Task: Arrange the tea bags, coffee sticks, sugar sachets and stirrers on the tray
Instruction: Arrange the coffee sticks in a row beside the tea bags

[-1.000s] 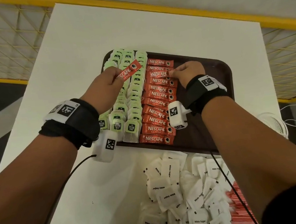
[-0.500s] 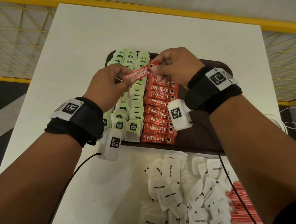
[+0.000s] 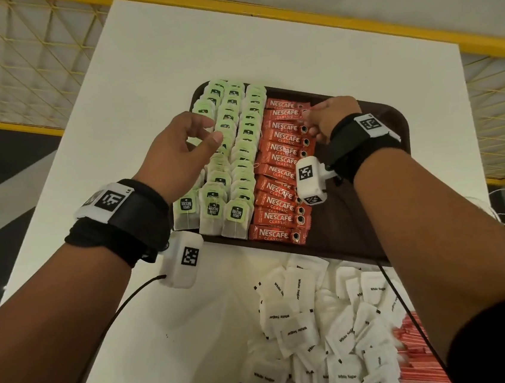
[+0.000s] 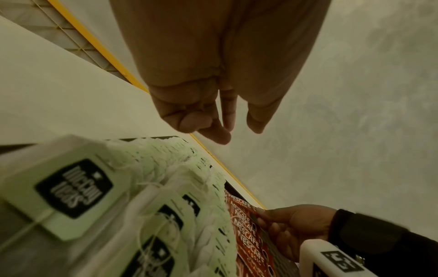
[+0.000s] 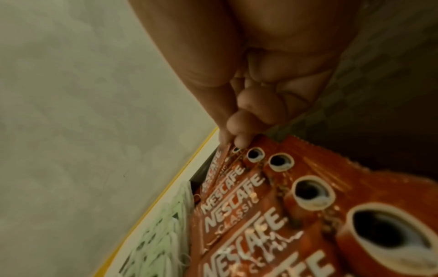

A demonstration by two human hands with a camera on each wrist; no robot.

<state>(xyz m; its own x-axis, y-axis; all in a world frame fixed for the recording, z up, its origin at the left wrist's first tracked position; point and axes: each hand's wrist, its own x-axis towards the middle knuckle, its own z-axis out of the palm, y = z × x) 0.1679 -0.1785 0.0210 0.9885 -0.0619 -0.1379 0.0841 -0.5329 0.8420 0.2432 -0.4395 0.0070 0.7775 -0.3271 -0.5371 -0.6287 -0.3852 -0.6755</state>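
Observation:
A dark brown tray [image 3: 350,212] holds three columns of green-tagged tea bags [image 3: 234,149] and, to their right, a column of red coffee sticks [image 3: 279,188]. My right hand [image 3: 312,116] pinches the right end of one coffee stick [image 3: 286,113] lying near the far end of that column; in the right wrist view thumb and finger of this hand [image 5: 234,142] meet on the coffee stick [image 5: 220,159]. My left hand [image 3: 207,130] hovers above the tea bags, fingers loosely curled and holding nothing, as the left wrist view of the hand [image 4: 220,127] confirms.
White sugar sachets [image 3: 302,326] lie in a loose pile on the white table [image 3: 169,59] in front of the tray. Red stirrers [image 3: 418,358] lie at the near right. The tray's right part is bare. Yellow-framed mesh borders the table.
The coffee stick went from my left hand to my right, which brought it down onto the far end of the column. My left hand let go and drew back over the tea bags.

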